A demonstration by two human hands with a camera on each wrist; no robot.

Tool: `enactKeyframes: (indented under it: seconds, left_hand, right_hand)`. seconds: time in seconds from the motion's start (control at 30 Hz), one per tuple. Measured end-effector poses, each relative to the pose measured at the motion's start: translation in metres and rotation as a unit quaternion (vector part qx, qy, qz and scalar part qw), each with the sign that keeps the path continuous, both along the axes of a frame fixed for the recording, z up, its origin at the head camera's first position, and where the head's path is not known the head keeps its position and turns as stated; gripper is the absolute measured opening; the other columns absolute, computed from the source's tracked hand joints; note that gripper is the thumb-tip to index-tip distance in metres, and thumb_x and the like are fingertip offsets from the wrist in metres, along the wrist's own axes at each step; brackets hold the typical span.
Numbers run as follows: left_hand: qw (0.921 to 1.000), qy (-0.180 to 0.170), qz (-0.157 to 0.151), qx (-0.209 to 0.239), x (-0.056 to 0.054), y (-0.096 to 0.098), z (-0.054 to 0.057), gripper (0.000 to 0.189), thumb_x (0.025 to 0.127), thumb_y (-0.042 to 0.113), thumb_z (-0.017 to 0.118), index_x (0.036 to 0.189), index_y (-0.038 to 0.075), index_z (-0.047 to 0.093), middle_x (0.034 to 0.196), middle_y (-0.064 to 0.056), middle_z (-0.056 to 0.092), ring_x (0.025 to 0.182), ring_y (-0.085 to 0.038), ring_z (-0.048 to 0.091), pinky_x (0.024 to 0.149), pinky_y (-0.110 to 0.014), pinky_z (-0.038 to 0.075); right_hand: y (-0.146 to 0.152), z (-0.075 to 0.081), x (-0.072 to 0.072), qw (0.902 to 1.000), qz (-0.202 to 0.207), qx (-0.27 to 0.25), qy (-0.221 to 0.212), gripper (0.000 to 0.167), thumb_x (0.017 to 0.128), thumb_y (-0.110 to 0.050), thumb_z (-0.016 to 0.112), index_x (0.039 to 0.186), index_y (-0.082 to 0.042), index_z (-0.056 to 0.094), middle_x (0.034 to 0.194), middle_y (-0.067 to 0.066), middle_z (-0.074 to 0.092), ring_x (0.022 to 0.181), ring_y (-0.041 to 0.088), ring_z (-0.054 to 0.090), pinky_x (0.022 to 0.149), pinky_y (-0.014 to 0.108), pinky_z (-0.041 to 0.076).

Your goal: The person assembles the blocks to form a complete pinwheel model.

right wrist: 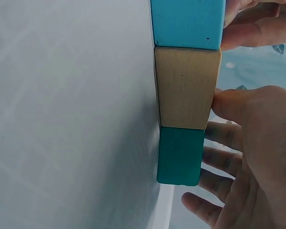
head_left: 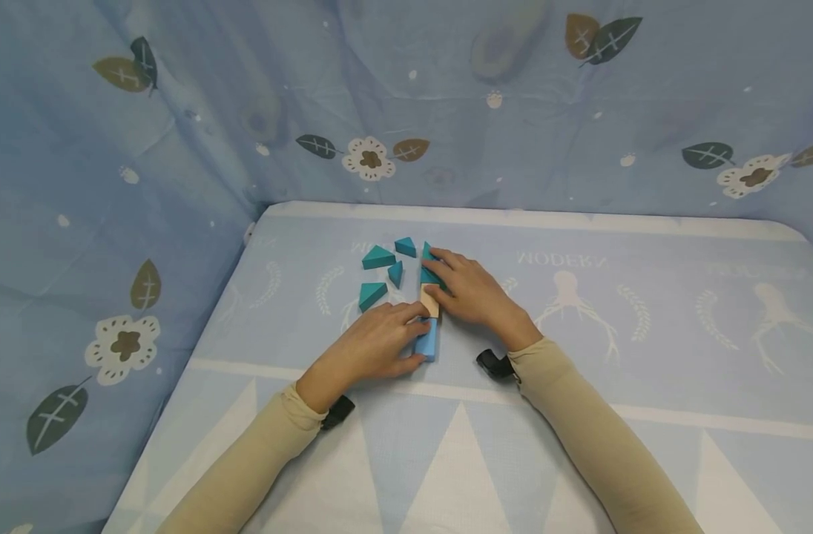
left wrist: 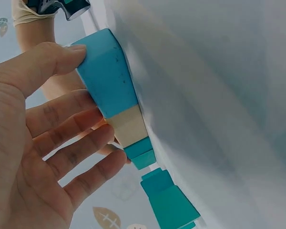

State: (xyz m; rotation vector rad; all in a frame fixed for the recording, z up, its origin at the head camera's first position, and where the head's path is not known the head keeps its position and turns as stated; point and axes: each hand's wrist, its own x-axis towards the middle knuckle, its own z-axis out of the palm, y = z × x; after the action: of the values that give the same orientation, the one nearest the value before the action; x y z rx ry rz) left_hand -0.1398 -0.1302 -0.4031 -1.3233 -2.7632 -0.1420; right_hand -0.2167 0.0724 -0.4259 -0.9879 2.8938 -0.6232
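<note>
A row of blocks runs away from me on the table. Nearest is a light blue block [head_left: 425, 341], followed by a plain wooden block [head_left: 430, 300] and teal triangular pieces [head_left: 428, 274] at the far end. My left hand [head_left: 373, 341] lies along the row's left side, thumb at the blue block's near corner [left wrist: 107, 71], extended fingers touching the side. My right hand [head_left: 476, 293] is at the right side; its thumb touches the wooden block [right wrist: 187, 88], and its extended fingers are along the teal piece [right wrist: 181, 155]. Fingers partly cover the row in the head view.
Left of the row lie several loose teal triangular blocks, among them a larger triangle [head_left: 377, 256], a small upright-looking one [head_left: 395, 274] and another [head_left: 372, 294]. A patterned cloth covers the table [head_left: 647, 319]. Behind it hangs a blue curtain [head_left: 486, 148].
</note>
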Motion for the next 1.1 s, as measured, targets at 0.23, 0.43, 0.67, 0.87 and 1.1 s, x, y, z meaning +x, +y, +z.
enactKeyframes:
  seconds: [0.23,0.43,0.67,0.87,1.1]
  left_hand:
    - [0.9999,-0.015,0.001,-0.002,-0.002,0.001,0.004,0.047,0.087,0.041,0.073,0.121,0.009,0.07,0.126,-0.004,0.062,0.113,-0.019,0.062,0.095,-0.037,0.051]
    - [0.9991,-0.03,0.02,0.02,-0.009,-0.009,0.014,0.04,0.091,0.036,0.068,0.122,0.01,0.069,0.127,-0.004,0.062,0.115,-0.021,0.061,0.097,-0.042,0.05]
    - [0.9931,0.013,0.105,0.051,-0.045,-0.03,0.02,0.031,0.091,0.03,0.071,0.112,0.008,0.074,0.104,-0.006,0.067,0.083,-0.022,0.065,0.079,-0.04,0.054]
    - [0.9863,0.029,0.161,0.019,-0.067,-0.028,0.009,0.035,0.091,0.032,0.07,0.118,0.01,0.071,0.105,-0.007,0.067,0.082,-0.025,0.065,0.073,-0.041,0.055]
    - [0.9837,0.028,0.178,0.011,-0.073,-0.025,-0.002,0.042,0.091,0.035,0.069,0.126,0.012,0.067,0.108,-0.007,0.065,0.085,-0.024,0.065,0.075,-0.042,0.055]
  right_hand:
    - [0.001,0.002,0.001,0.9999,-0.005,0.0,0.01,0.053,0.102,-0.036,0.05,0.148,-0.01,0.044,0.157,0.014,0.032,0.141,0.035,0.038,0.112,0.054,0.034]
    - [-0.002,0.005,0.009,0.9989,0.015,0.003,0.044,0.052,0.103,-0.034,0.049,0.147,-0.008,0.044,0.155,0.017,0.036,0.139,0.036,0.04,0.111,0.054,0.036]
    - [-0.002,0.011,0.034,0.997,0.033,0.013,0.069,0.053,0.101,-0.035,0.053,0.146,-0.007,0.046,0.153,0.018,0.038,0.139,0.035,0.041,0.11,0.053,0.037]
    - [-0.003,0.011,0.059,0.9953,0.062,0.025,0.069,0.056,0.1,-0.037,0.055,0.145,-0.005,0.046,0.152,0.019,0.039,0.141,0.033,0.039,0.111,0.052,0.037]
    - [-0.005,0.011,0.069,0.9938,0.063,0.043,0.081,0.06,0.098,-0.04,0.057,0.145,-0.004,0.046,0.153,0.018,0.039,0.141,0.032,0.038,0.111,0.05,0.037]
